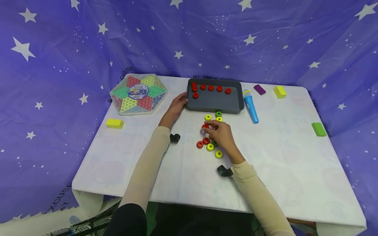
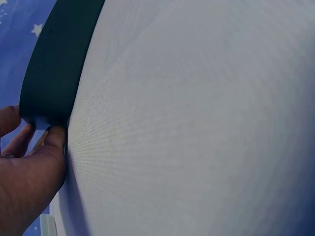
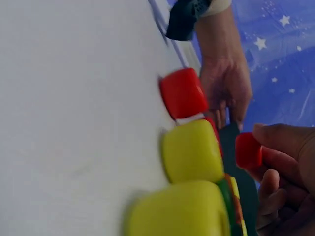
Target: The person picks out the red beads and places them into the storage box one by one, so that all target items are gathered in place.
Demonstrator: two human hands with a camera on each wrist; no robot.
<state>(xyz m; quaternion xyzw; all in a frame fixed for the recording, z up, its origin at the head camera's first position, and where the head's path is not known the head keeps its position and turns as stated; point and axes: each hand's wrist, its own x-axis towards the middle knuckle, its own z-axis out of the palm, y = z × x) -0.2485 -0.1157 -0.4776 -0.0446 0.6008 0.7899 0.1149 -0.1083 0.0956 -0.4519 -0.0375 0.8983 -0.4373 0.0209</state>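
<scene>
My right hand (image 1: pixel 220 132) pinches a small red ring (image 3: pixel 248 150) between thumb and fingers, raised off the table. Below and around it lies a loose group of rings: a yellow ring (image 1: pixel 219 154), a red ring (image 1: pixel 199 144), a green ring (image 1: pixel 218 114) and several more, some hidden by the hand. A dark grey rectangular tray (image 1: pixel 218 104) stands beyond them. Inside it, several red rings (image 1: pixel 211 88) form a row along the far side and a short column at the left. My left hand (image 1: pixel 178 104) holds the tray's left edge at the near corner.
A hexagonal game box (image 1: pixel 124 92) lies at the back left, with a yellow block (image 1: pixel 115 123) nearer. Right of the tray are a blue toy microphone (image 1: pixel 251 107), a purple block (image 1: pixel 259 89), another yellow block (image 1: pixel 280 92) and a green block (image 1: pixel 319 129).
</scene>
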